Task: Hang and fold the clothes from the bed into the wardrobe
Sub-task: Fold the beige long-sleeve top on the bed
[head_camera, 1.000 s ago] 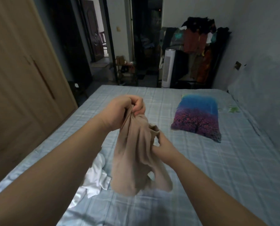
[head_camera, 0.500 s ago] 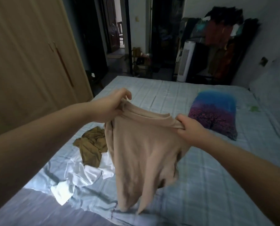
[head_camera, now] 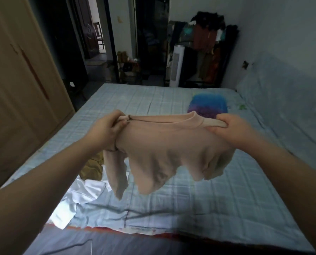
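A bed (head_camera: 199,199) with a pale blue checked sheet fills the room beside a closed wooden wardrobe (head_camera: 15,89). Above it, the left hand (head_camera: 105,130) and right hand (head_camera: 230,129) each clench a shoulder of a beige sweater (head_camera: 162,144), held spread; an olive garment (head_camera: 92,168) and white garment (head_camera: 83,194) lie beneath.

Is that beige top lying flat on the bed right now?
No, the left hand and right hand hold the beige top up by its shoulders, above the bed.

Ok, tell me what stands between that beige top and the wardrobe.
The left hand and right hand hold the beige top up over the bed. The wardrobe stands to the left, and its doors look closed, so they block the way inside. Nothing else visible lies between.
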### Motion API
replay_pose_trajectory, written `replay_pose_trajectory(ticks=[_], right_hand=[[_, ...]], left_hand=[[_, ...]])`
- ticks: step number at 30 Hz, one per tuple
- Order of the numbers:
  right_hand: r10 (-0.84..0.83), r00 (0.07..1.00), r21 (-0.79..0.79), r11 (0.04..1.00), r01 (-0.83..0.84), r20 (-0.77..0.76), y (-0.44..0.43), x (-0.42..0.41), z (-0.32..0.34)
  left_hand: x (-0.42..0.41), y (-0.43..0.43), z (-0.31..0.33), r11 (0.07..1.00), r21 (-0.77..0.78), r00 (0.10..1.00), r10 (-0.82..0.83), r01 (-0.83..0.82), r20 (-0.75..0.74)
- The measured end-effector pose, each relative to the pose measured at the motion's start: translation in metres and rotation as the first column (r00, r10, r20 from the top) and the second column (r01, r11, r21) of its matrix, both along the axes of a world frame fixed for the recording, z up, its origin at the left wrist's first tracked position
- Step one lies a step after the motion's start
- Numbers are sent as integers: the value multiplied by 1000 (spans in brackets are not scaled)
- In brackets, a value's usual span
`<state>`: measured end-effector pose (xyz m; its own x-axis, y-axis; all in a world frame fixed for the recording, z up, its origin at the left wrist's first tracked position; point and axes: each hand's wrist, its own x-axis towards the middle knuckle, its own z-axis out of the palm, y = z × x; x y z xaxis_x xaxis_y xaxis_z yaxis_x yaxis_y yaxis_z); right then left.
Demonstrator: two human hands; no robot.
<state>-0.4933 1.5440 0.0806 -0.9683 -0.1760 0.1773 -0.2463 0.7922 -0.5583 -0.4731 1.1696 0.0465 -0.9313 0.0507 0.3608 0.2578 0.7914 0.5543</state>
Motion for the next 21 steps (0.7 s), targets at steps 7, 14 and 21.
replay_pose_trajectory(ticks=[7, 14, 21], right_hand=[[176, 981, 60, 983, -171, -82, 49, 52, 28], [-9, 985, 300, 952, 61, -171, 95, 34, 10], [-207, 933, 131, 958, 253, -293, 122, -42, -72]], left_hand=[[30, 0, 23, 975, -117, 978, -197, 188, -72], [-5, 14, 5, 969, -229, 995, -98, 95, -2], [-85, 63, -37, 990, -100, 990, -89, 100, 110]])
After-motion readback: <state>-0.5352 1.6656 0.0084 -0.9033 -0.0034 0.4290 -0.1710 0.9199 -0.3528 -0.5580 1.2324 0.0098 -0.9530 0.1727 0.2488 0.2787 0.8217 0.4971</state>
